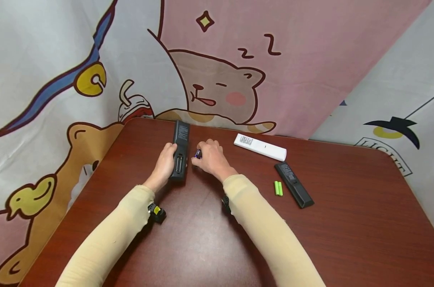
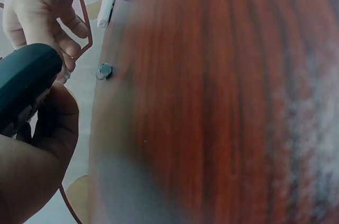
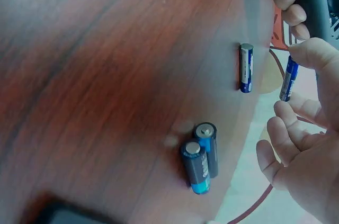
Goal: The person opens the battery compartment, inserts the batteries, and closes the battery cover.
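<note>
My left hand (image 1: 163, 162) grips a black remote control (image 1: 181, 137), back face up, with its battery compartment uncovered. Just to the right, my right hand (image 1: 213, 157) pinches a small blue battery (image 3: 288, 78) between thumb and finger. A second blue battery (image 3: 246, 68) lies on the table near the pinched one; the left wrist view shows its end. From the left wrist, the remote's rounded end (image 2: 32, 73) hides part of both hands.
To the right lie a white remote control (image 1: 260, 147) and a second black remote control (image 1: 294, 185). Two green batteries (image 1: 278, 188) sit side by side next to the latter. A patterned cloth (image 1: 292, 79) hangs behind the brown table (image 1: 364, 211).
</note>
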Available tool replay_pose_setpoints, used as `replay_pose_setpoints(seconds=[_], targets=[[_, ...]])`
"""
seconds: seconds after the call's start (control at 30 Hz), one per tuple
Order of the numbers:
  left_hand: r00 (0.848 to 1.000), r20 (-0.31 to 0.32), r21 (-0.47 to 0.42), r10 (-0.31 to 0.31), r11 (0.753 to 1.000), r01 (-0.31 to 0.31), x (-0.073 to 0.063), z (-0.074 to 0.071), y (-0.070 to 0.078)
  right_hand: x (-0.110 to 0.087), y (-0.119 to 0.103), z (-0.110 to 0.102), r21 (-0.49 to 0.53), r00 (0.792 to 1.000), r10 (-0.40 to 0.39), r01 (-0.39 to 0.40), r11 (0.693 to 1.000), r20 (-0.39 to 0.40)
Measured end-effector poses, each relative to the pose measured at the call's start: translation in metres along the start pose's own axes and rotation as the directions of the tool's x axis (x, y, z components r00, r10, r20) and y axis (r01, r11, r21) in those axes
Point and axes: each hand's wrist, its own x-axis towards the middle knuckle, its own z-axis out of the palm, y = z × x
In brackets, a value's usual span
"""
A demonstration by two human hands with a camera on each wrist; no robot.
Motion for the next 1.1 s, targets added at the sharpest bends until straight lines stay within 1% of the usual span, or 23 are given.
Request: replay_pose_setpoints(seconds=[0.3,0.57,0.7,0.93,1.1], targets=[[1.000,-0.011,-0.028,0.003,1.000,-0.003,0.001,0.001,-0.001,-0.008,0.003,-0.005,0.047,0.999,-0.028,0.029,0.998,-0.035],[1.000,-0.019,-0.050,-0.003,0.999,0.002,0.001,0.003,-0.001,-0.015,0.004,-0.011,0.094,0.994,-0.068,0.076,0.993,-0.082],[1.000,-0.013,-0.049,-0.006,0.999,0.005,0.001,0.004,-0.001,-0.019,0.003,-0.014,0.106,0.991,-0.094,0.104,0.989,-0.099],[1.000,-0.016,-0.043,-0.006,0.999,0.005,0.001,0.007,-0.001,-0.026,0.002,-0.017,0.131,0.987,-0.119,0.133,0.982,-0.107],[1.000,-0.016,-0.036,-0.007,0.999,0.007,0.000,0.008,0.000,-0.032,0.000,-0.018,0.154,0.978,-0.160,0.180,0.972,-0.132]])
